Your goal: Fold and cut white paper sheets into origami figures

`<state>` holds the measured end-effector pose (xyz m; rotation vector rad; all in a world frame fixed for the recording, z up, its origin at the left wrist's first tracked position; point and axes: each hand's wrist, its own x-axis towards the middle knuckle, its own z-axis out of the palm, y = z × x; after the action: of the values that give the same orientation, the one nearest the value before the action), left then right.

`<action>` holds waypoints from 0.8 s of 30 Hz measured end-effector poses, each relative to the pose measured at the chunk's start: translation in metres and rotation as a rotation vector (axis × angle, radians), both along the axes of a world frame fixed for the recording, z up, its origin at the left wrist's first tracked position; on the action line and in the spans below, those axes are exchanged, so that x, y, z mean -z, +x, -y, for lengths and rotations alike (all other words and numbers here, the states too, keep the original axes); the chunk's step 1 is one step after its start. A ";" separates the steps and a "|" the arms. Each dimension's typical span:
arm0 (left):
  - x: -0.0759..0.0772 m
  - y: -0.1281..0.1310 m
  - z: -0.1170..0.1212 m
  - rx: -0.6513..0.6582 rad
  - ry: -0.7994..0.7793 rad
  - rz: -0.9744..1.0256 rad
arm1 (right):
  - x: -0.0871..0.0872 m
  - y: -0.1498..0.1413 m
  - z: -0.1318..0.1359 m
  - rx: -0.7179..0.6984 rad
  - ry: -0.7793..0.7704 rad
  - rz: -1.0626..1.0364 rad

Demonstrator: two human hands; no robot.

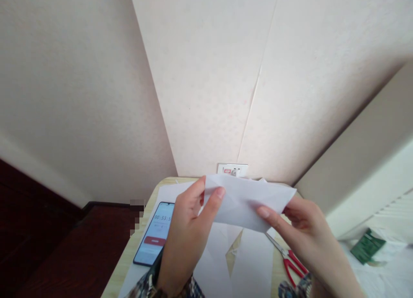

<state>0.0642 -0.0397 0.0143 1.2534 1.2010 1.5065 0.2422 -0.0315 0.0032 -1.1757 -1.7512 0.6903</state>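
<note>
A creased, folded sheet of white paper (241,201) is held up in front of me above the table. My left hand (193,220) pinches its left end, thumb on the near face and fingers behind. On the right end, my right hand (297,229) grips the paper the same way, its fingers partly hidden behind it. Below lie more white sheets (251,263), one with a pointed cut-out through which the tabletop shows. Scissors with red handles (292,263) rest on the table near my right wrist, their blade tips close under the held paper.
A phone (153,237) showing a running timer lies left of my left hand. The pale wooden table (121,272) stands against the wall, below a socket (232,169) with a plug. At far right is a green packet (368,245) on something white.
</note>
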 end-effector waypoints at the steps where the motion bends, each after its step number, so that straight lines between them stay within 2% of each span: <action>1: 0.000 0.000 0.001 -0.003 0.005 -0.017 | 0.001 -0.001 0.000 0.019 -0.006 -0.010; 7: 0.004 0.003 0.006 0.036 -0.047 0.043 | 0.004 -0.002 0.000 0.027 -0.053 0.014; 14: 0.002 0.005 0.006 0.013 -0.054 0.085 | 0.005 -0.001 -0.001 0.025 -0.060 -0.005; 24: 0.003 0.005 0.006 -0.006 -0.043 0.037 | 0.005 -0.001 -0.001 -0.017 -0.098 -0.079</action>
<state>0.0691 -0.0455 0.0116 1.1901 1.2080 1.4941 0.2409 -0.0308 -0.0020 -1.1843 -1.6795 0.8302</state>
